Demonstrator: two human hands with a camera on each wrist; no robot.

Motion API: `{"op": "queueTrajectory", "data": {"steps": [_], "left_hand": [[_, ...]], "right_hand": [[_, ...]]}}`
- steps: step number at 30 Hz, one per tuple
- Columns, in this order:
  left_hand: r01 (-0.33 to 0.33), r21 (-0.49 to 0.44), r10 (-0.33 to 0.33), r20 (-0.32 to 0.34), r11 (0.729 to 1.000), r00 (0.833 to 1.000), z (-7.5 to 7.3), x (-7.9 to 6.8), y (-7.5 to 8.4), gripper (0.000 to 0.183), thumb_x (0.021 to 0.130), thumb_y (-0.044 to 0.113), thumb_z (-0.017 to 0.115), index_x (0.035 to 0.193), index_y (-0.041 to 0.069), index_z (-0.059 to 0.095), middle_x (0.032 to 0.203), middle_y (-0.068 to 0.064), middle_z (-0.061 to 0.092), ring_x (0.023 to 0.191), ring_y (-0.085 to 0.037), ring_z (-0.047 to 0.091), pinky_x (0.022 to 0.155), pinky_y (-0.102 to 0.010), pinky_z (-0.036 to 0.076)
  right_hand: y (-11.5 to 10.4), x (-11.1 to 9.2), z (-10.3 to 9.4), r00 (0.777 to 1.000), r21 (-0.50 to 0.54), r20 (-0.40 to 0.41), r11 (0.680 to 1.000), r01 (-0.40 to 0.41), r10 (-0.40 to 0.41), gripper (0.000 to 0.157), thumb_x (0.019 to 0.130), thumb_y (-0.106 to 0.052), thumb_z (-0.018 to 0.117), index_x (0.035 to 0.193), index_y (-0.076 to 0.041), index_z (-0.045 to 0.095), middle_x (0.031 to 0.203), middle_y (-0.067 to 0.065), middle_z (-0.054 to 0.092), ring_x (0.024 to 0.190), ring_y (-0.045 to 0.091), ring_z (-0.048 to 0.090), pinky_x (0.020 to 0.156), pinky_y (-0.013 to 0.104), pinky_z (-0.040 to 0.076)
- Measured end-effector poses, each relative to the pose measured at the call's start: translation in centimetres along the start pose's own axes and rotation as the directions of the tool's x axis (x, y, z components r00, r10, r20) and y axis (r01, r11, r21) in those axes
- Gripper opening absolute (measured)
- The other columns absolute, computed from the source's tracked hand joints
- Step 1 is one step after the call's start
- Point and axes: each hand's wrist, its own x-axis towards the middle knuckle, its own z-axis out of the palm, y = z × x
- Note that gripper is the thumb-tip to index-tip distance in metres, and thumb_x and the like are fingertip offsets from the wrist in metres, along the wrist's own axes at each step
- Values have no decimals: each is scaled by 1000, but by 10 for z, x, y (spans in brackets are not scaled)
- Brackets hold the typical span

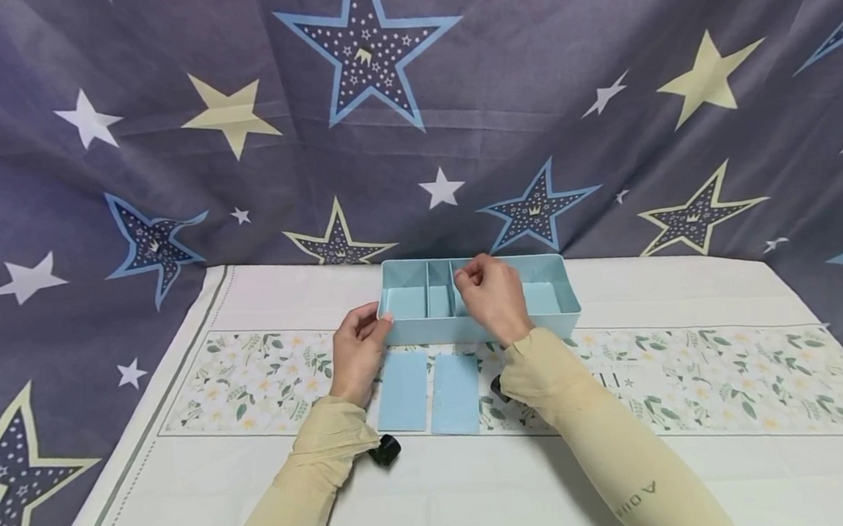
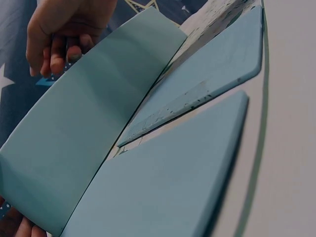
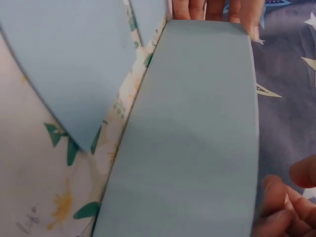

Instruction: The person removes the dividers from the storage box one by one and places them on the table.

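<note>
A long light-blue storage box [image 1: 427, 331] stands lengthwise on the table, its inside split by upright dividers [image 1: 427, 289]. My left hand [image 1: 357, 354] grips the box's left end, thumb at the rim; its fingers also show in the right wrist view. Over the box, my right hand [image 1: 495, 294] hangs with loosely curled fingers, close to the second divider. In the right wrist view its thumb and fingers stand apart, with nothing visible between them. Part of the inside is hidden by this hand. Two flat light-blue panels, a left one [image 1: 403, 392] and a right one [image 1: 454, 394], lie before the box.
A white cloth with a floral band [image 1: 258, 377] covers the table. Behind the box hangs a dark star-patterned curtain [image 1: 501, 139], close to its back wall. Small black devices, one [image 1: 385, 450] at the left wrist, are worn at the cuffs.
</note>
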Motion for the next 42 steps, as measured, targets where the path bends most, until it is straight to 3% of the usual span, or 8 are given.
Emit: {"op": "queueTrajectory", "data": {"steps": [9,17,28,35,42], "left_hand": [[-5,7,5,0,1000,1000,0,0,-1,35,91,20,66,123,9,58,120,-9,57,108,-20,57,91,-37,47],[-5,3,5,-1,1000,1000,-1,-1,0,35,91,19,66,124,8,58,120,-10,57,107,-21,57,91,-37,47],[-17,2,17,-5,1000,1000,-1,1,-1,34,91,19,66,122,8,58,119,-9,58,107,-20,58,91,-35,47],[-17,-3,17,-1,1000,1000,0,0,-1,34,91,19,67,122,7,59,118,-10,58,106,-20,58,90,-35,47],[-16,1,16,1,1000,1000,0,0,-2,34,91,20,67,122,9,59,119,-9,58,107,-20,58,90,-36,47]], "right_hand": [[5,2,7,1000,-42,14,999,-5,6,16,93,-18,60,88,-6,70,76,6,66,62,20,56,58,33,46],[7,2,14,996,-111,47,992,-64,70,26,94,-24,59,104,-2,67,73,7,62,60,21,56,56,36,46],[10,0,21,999,-192,10,981,-33,35,21,91,-26,63,85,-8,71,72,5,65,58,19,55,53,34,45],[13,-2,25,1000,-248,0,969,5,-6,20,89,-22,65,72,-12,66,62,1,60,51,18,51,49,34,40],[12,-3,28,999,-304,-2,952,-43,44,21,88,-33,65,76,-17,69,67,0,63,54,17,54,49,38,45]]}}
